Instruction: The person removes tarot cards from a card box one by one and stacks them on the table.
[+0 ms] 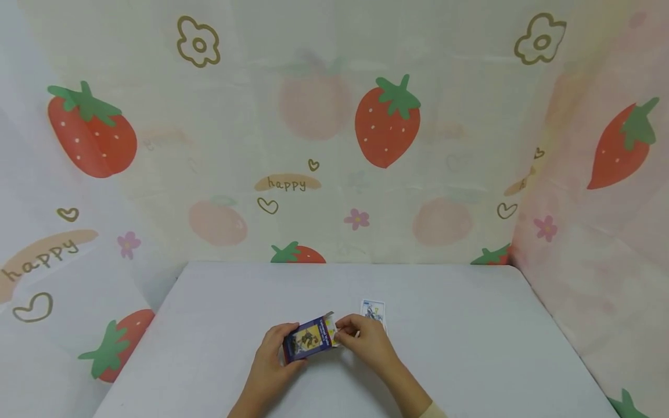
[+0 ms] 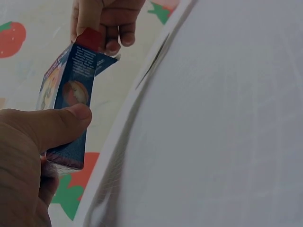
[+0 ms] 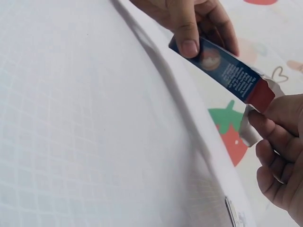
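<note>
Table [image 1: 470, 348] backed by strawberry-print cloth [image 1: 235, 116]; box [image 1: 307, 341] held over near centre, card [image 1: 373, 310] lying far-right of it. Left wrist: it's gripped by the left hand [image 2: 28, 142]. Right wrist: flapped end pinched by the right hand [image 3: 289, 142], apparently being worked; steadiness called for next.

outside the fingers of the left hand [image 1: 274, 357], the table [image 1: 172, 348] leaves wide room. between these and the fingers of the right hand [image 1: 370, 343], the box [image 1: 308, 339] blocks the way; beyond the latter fingers lies a card [image 1: 373, 309].
</note>
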A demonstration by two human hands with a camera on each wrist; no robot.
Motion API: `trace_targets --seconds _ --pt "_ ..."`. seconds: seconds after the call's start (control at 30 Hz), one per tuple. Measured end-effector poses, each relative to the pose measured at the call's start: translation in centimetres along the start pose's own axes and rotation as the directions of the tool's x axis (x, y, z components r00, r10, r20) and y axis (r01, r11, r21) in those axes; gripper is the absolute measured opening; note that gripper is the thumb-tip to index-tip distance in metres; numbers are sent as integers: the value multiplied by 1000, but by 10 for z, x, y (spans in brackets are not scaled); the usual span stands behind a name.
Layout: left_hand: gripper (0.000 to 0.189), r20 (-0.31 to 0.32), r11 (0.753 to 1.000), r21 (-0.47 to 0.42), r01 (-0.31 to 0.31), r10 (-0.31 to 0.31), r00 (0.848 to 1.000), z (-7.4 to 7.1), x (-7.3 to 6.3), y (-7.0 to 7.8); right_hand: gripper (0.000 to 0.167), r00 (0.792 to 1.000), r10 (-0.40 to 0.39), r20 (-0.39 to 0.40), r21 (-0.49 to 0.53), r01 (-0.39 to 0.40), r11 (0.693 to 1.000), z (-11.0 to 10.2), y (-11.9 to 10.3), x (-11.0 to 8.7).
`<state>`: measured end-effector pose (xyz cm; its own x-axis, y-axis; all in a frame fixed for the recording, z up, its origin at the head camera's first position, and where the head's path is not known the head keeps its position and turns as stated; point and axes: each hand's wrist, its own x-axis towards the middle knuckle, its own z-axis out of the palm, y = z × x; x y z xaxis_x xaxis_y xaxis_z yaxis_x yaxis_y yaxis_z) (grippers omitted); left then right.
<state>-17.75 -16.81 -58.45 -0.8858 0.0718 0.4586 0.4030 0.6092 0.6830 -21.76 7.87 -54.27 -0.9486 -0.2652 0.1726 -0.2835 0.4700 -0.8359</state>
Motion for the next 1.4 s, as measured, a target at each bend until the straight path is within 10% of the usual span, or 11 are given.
trace_targets --seconds 1.4 --pt "83 9 1000 22 11 -11 1000 1 -2 0 14 983 43 -180 82 -28 996 -53 -3 0"
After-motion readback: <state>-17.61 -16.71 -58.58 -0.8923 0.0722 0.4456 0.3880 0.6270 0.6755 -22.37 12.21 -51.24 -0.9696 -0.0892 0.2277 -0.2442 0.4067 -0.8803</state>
